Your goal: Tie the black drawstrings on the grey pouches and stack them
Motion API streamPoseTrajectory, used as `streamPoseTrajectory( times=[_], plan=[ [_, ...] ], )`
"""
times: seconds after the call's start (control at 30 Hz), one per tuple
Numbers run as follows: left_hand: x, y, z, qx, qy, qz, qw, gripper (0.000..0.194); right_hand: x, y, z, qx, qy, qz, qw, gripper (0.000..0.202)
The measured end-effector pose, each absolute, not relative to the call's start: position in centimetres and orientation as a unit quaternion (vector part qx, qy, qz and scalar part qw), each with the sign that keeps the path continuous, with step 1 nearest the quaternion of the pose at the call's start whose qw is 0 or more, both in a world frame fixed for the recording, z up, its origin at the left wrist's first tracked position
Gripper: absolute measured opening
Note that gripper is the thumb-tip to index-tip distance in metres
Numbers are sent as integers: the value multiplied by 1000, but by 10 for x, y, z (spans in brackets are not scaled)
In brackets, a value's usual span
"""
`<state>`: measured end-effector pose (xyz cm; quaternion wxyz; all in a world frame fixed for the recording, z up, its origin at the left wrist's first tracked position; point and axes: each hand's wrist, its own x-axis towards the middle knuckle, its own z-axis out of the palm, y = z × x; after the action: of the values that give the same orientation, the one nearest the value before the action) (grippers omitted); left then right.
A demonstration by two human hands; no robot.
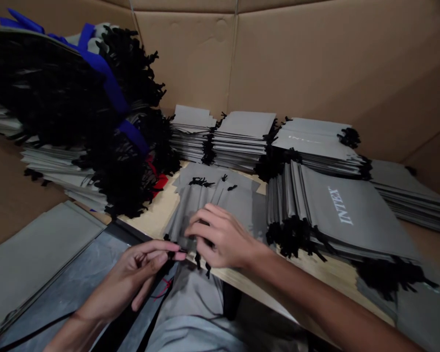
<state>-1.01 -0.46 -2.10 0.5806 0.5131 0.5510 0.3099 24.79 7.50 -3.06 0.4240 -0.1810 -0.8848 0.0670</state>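
The left hand [143, 268] pinches a black cord [172, 254] at the near edge of grey bags [244, 198] on the table [152, 220]; the right hand [225, 237] curls over them, its hold unclear. Some ends look knotted, like the far stacks [244, 124]; what remains cannot be told.

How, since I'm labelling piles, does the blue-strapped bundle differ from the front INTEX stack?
The blue-strapped bundle has blue bands across it; the front INTEX stack shows none. The bundle mostly shows black ends, the stack a broad gray printed face. Both have gray pieces with black ends.
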Motion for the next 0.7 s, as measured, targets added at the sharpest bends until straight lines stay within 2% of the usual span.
streamPoseTrajectory(
  times=[0.17, 0.4, 0.7],
  plan=[
    [-8, -7, -29, 495, 562, 339, 570, 60, 236, 60, -22, -163, -858, 137, 468, 6],
    [7, -10, -23, 493, 619, 408, 455, 60, 231, 55, -28, -202, -842, 155, 476, 12],
    [10, -17, -38, 483, 623, 412, 457, 65, 235, 59, -33, -213, -845, 157, 465, 9]
  ],
)
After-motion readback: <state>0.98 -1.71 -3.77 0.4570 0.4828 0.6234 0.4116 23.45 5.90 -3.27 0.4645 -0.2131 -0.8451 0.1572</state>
